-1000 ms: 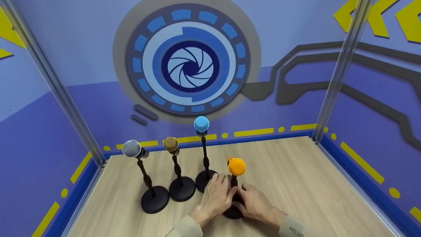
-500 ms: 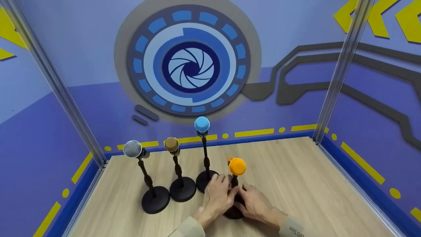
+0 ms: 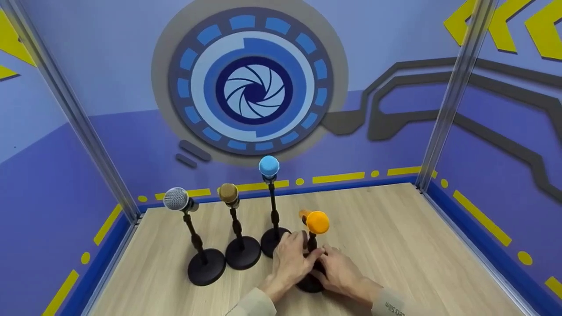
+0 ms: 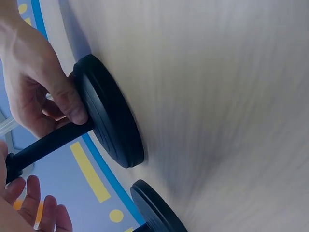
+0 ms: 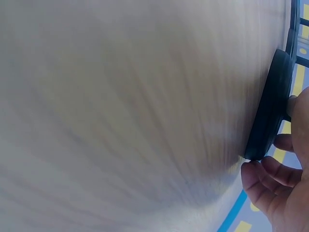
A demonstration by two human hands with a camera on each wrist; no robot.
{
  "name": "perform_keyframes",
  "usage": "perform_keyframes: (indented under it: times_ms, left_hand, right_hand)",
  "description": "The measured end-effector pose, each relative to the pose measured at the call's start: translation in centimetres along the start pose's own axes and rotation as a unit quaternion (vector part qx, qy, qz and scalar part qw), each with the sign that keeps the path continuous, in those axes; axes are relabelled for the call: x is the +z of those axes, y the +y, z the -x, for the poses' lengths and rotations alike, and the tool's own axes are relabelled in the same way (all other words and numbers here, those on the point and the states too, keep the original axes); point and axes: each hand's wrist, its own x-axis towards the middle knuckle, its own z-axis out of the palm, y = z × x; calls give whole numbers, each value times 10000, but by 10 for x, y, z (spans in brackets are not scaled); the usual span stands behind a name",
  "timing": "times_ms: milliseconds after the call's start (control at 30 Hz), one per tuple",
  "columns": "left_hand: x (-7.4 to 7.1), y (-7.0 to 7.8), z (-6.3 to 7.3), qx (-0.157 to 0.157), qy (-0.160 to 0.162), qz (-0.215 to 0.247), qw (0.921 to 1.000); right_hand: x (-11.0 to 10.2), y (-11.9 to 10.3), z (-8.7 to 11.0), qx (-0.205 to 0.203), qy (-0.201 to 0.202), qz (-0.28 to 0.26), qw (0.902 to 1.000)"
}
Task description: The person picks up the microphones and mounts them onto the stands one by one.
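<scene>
An orange microphone sits on a black desk stand with a round base, the rightmost of the row in the head view. My left hand grips the stand's upright at the collar, thumb across its near side; the left wrist view catches its curled fingers there. Lower down, my right hand holds the stand at its base. Its thumb lies on top of the base beside the upright, and its fingertips are at the base's rim in the right wrist view. Both hands hide much of the upright in the head view.
Left of the hands stand a blue microphone, a gold microphone and a silver microphone, each on a black round-based stand. The wooden tabletop is enclosed by blue-purple panels with metal corner posts.
The orange microphone has turned slightly on its stand, its head shifting a little right and its handle left. My left thumb has slid slightly right; the right hand stays nearly still.
</scene>
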Motion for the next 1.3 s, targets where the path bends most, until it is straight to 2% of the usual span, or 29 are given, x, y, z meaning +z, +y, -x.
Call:
perform_keyframes:
  times_ms: [67,133,233,400,433,533,667,767,900,1033,1300]
  left_hand:
    - [0,-2,0,11,68,107,9999]
    - [1,-6,1,151,176,208,9995]
    - [7,-16,3,562,373,307,9972]
    - [5,-18,3,911,330,282,9949]
    - [-2,-12,3,854,215,240,9958]
    - [-4,-10,2,909,26,70,9958]
    - [-6,-7,2,874,-151,-139,9960]
    - [-5,-7,2,737,-145,-155,9971]
    - [-2,-8,2,543,-75,-78,9985]
    - [-2,-8,1,484,-21,-72,9988]
    - [-4,-8,3,396,-147,176,9990]
  right_hand:
    - [0,0,0,22,3,-18,10000]
    - [0,0,0,55,-10,-2,10000]
    - [0,-1,-1,68,-50,66,9999]
    - [0,0,0,-6,56,82,10000]
    - [1,0,0,-45,106,72,9999]
    - [0,0,0,-132,205,109,9996]
    - [0,0,-1,-110,147,70,9998]
    - [0,0,-1,-100,160,80,9998]
    - [3,0,0,-190,416,195,9988]
    - [4,0,0,-243,604,254,9976]
    - [3,-1,0,-211,488,159,9985]
